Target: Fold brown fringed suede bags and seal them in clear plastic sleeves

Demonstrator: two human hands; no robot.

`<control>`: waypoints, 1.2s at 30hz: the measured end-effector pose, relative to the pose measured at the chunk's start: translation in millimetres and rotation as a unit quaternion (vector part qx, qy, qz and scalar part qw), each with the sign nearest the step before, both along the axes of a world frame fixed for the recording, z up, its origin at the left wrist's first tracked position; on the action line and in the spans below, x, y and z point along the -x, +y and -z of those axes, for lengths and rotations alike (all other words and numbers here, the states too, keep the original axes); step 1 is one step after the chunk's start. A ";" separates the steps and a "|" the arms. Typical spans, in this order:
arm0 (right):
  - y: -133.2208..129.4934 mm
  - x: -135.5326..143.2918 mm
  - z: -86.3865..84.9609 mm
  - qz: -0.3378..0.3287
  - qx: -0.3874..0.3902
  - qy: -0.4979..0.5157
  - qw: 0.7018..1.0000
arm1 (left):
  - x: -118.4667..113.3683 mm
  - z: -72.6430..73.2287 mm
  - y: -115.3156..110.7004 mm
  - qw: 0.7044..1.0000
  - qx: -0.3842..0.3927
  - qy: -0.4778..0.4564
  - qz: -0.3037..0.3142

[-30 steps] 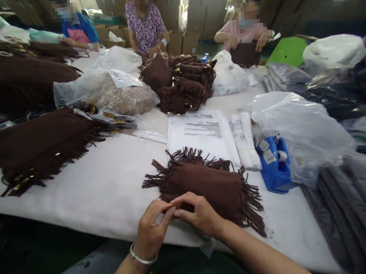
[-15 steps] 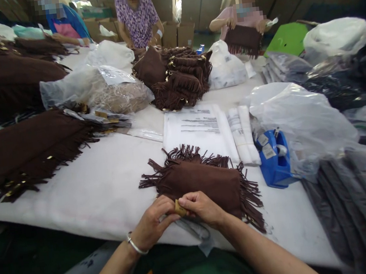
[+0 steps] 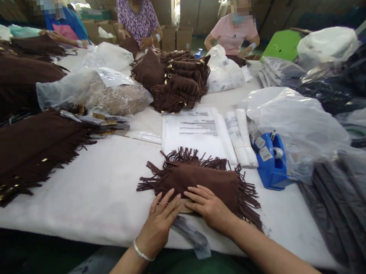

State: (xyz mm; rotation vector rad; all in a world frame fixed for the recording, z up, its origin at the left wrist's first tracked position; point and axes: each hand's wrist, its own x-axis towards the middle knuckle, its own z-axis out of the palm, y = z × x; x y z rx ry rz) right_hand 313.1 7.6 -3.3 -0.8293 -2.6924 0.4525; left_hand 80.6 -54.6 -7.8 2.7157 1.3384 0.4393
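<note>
A brown fringed bag (image 3: 203,178) lies flat on the white-covered table in front of me. My left hand (image 3: 162,217) rests palm down at the bag's near edge, fingers stretched out. Beside it my right hand (image 3: 210,206) lies flat on the same edge, fingers extended. Between the two hands a small tan tag (image 3: 185,205) shows, partly covered by my fingers. From under the hands a strip of clear plastic (image 3: 193,236) hangs toward the table's front edge.
A blue tape dispenser (image 3: 272,162) stands to the right, near a clear plastic bag (image 3: 295,121). Printed white bags (image 3: 192,131) lie beyond the fringed bag. More brown bags (image 3: 179,76) are piled farther back, others (image 3: 30,148) at left. Several co-workers stand across the table.
Both hands have gone from pinching the tan tag to lying flat on it and the bag's near edge. Across the table, the person in pink has lowered a brown bag.
</note>
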 end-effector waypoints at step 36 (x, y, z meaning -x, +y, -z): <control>-67.7 29.1 4.1 0.060 -0.089 -0.101 0.989 | -4.2 -1.8 22.0 0.274 0.500 -0.811 -0.134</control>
